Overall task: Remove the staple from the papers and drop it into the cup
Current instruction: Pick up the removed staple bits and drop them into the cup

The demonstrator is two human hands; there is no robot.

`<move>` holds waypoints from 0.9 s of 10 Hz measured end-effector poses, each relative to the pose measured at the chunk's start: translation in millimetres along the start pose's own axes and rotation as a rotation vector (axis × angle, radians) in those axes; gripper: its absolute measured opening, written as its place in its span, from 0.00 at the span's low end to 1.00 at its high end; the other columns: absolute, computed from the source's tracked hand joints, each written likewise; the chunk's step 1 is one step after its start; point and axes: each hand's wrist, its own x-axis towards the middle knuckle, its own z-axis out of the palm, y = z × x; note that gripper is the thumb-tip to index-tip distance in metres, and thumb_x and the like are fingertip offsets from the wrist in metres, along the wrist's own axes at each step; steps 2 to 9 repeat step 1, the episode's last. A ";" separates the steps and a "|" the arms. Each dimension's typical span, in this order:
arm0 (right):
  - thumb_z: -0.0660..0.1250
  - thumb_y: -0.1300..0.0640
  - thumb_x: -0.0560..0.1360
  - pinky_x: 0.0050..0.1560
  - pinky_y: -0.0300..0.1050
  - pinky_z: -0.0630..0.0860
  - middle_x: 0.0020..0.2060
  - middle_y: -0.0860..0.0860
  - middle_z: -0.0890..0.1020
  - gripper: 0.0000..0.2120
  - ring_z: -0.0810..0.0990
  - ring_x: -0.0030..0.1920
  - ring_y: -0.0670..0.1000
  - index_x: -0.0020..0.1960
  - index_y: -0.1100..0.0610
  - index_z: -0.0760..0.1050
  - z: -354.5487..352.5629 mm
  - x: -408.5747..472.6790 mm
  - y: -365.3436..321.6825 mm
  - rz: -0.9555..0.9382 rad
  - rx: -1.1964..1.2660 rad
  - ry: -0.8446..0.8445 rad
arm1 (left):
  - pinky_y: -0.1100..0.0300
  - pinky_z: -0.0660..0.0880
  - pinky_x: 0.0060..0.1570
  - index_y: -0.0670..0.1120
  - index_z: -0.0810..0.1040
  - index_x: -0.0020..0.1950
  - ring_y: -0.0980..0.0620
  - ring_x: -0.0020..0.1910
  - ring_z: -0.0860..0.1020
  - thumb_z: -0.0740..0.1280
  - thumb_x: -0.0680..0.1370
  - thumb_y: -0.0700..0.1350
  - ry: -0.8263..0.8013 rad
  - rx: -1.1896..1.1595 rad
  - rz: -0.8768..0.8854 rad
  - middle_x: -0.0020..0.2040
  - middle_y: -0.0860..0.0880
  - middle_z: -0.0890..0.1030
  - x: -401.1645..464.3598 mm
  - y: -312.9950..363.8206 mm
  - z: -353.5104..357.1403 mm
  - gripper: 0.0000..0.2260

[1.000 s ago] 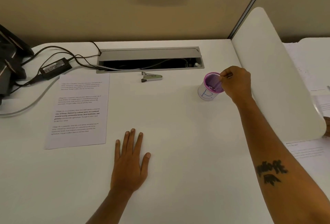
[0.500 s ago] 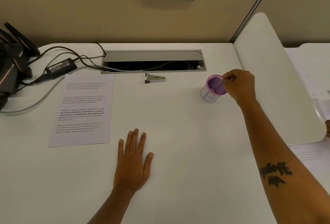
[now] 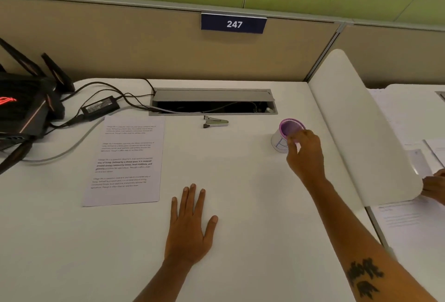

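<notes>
While left hand (image 3: 190, 232) lies flat, right hand (image 3: 305, 154) seemingly pinches cup (image 3: 287, 133) rim

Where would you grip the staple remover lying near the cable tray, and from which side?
Pinch the staple remover across its long silver sides, coming from above. It lies flat on the desk, dark jaw end pointing left, with open space around it.
</notes>
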 end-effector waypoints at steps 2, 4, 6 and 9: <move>0.75 0.60 0.77 0.65 0.56 0.80 0.66 0.58 0.81 0.16 0.78 0.66 0.61 0.65 0.60 0.80 8.9 -37.5 -20.8 -0.054 0.018 -0.045 | 0.43 0.42 0.87 0.51 0.50 0.89 0.50 0.89 0.43 0.52 0.86 0.65 0.003 -0.124 0.035 0.90 0.52 0.45 -3.3 -2.2 -5.7 0.35; 0.75 0.60 0.77 0.65 0.56 0.80 0.66 0.58 0.81 0.16 0.78 0.66 0.61 0.65 0.60 0.80 8.9 -37.5 -20.8 -0.054 0.018 -0.045 | 0.43 0.42 0.87 0.51 0.50 0.89 0.50 0.89 0.43 0.52 0.86 0.65 0.003 -0.124 0.035 0.90 0.52 0.45 -3.3 -2.2 -5.7 0.35; 0.75 0.60 0.77 0.65 0.56 0.80 0.66 0.58 0.81 0.16 0.78 0.66 0.61 0.65 0.60 0.80 8.9 -37.5 -20.8 -0.054 0.018 -0.045 | 0.43 0.42 0.87 0.51 0.50 0.89 0.50 0.89 0.43 0.52 0.86 0.65 0.003 -0.124 0.035 0.90 0.52 0.45 -3.3 -2.2 -5.7 0.35; 0.75 0.60 0.77 0.65 0.56 0.80 0.66 0.58 0.81 0.16 0.78 0.66 0.61 0.65 0.60 0.80 8.9 -37.5 -20.8 -0.054 0.018 -0.045 | 0.43 0.42 0.87 0.51 0.50 0.89 0.50 0.89 0.43 0.52 0.86 0.65 0.003 -0.124 0.035 0.90 0.52 0.45 -3.3 -2.2 -5.7 0.35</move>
